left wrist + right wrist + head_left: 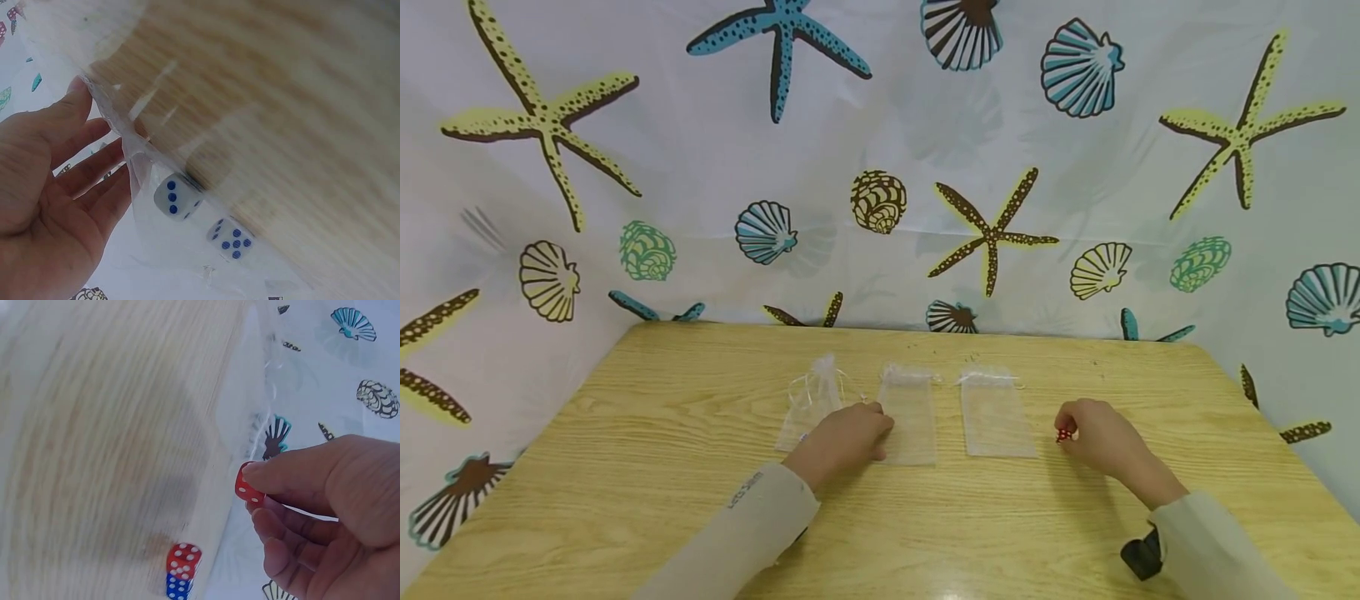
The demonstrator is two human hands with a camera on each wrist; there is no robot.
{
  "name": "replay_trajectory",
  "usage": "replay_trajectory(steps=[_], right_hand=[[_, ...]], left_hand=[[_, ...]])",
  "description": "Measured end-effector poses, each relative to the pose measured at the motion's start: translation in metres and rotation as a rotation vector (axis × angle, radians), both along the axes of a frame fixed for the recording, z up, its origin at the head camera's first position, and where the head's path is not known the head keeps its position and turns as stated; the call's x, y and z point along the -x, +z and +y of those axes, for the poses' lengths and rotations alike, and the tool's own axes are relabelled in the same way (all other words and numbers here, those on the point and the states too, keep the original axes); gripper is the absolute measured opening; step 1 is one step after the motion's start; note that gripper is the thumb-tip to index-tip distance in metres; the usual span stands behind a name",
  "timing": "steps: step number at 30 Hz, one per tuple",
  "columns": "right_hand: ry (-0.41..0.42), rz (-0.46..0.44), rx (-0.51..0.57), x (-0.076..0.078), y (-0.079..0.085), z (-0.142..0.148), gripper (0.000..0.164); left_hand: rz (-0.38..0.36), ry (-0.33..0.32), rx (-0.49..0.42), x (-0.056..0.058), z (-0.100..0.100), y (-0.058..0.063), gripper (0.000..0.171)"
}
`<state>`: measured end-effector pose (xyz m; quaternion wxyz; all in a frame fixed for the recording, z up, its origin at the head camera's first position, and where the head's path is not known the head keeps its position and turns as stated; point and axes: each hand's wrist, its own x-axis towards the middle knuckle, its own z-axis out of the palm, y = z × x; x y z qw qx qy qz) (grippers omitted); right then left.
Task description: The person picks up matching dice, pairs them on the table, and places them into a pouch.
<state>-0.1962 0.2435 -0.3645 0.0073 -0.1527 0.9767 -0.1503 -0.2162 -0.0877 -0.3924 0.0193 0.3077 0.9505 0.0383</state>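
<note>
My right hand (1101, 437) pinches a red die (249, 482) with white pips between thumb and fingers, just above the wooden table. Below it in the right wrist view lie another red die (184, 559) and a blue die (179, 586), touching. My left hand (846, 437) reaches over the left sheer bag (793, 425), its fingertips at the left edge of the middle sheer bag (913, 425). In the left wrist view its thumb and fingers stand apart along sheer fabric. Two white dice (177, 197) with blue pips show through this fabric.
The right sheer bag (998, 421) lies flat between the middle bag and my right hand. All three bags have drawstring tops toward the far edge. A white curtain (850, 275) printed with shells and starfish surrounds the back and sides of the wooden table (925, 542).
</note>
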Motion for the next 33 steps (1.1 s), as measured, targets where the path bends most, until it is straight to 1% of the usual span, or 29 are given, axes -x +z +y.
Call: replay_trajectory(steps=[4, 9, 11, 12, 15, 18, 19, 24, 30, 33], right_hand=[[0.037, 0.02, -0.006, -0.006, 0.004, -0.01, 0.01], [0.076, 0.042, -0.001, -0.014, 0.003, -0.025, 0.011], [0.088, 0.041, 0.006, -0.018, 0.004, -0.032, 0.012], [0.096, 0.04, 0.01, -0.02, 0.004, -0.035, 0.012], [0.116, 0.04, 0.021, -0.024, 0.005, -0.047, 0.012], [0.145, 0.04, 0.034, -0.029, 0.005, -0.058, 0.011], [0.15, 0.037, 0.041, -0.031, 0.005, -0.061, 0.011], [0.194, 0.025, 0.064, -0.039, 0.002, -0.079, 0.01], [0.257, 0.026, 0.075, -0.047, -0.002, -0.098, 0.011], [0.285, 0.018, 0.087, -0.051, -0.003, -0.106, 0.012]], left_hand=[[-0.003, -0.002, 0.0, 0.001, 0.001, 0.001, 0.015], [-0.005, -0.006, -0.003, -0.001, 0.0, 0.003, 0.015], [0.003, -0.016, -0.003, -0.002, -0.001, 0.003, 0.015], [0.028, -0.038, -0.001, 0.001, -0.002, -0.002, 0.015], [0.032, -0.047, -0.007, 0.0, -0.003, 0.0, 0.015], [0.034, -0.04, -0.004, -0.001, -0.002, 0.0, 0.015], [0.015, -0.02, -0.003, -0.005, 0.0, 0.006, 0.015], [0.034, -0.013, 0.023, -0.006, 0.002, 0.006, 0.014], [-0.05, -0.013, 0.0, -0.004, 0.004, 0.007, 0.012], [-0.076, -0.004, 0.013, -0.004, 0.005, 0.007, 0.009]])
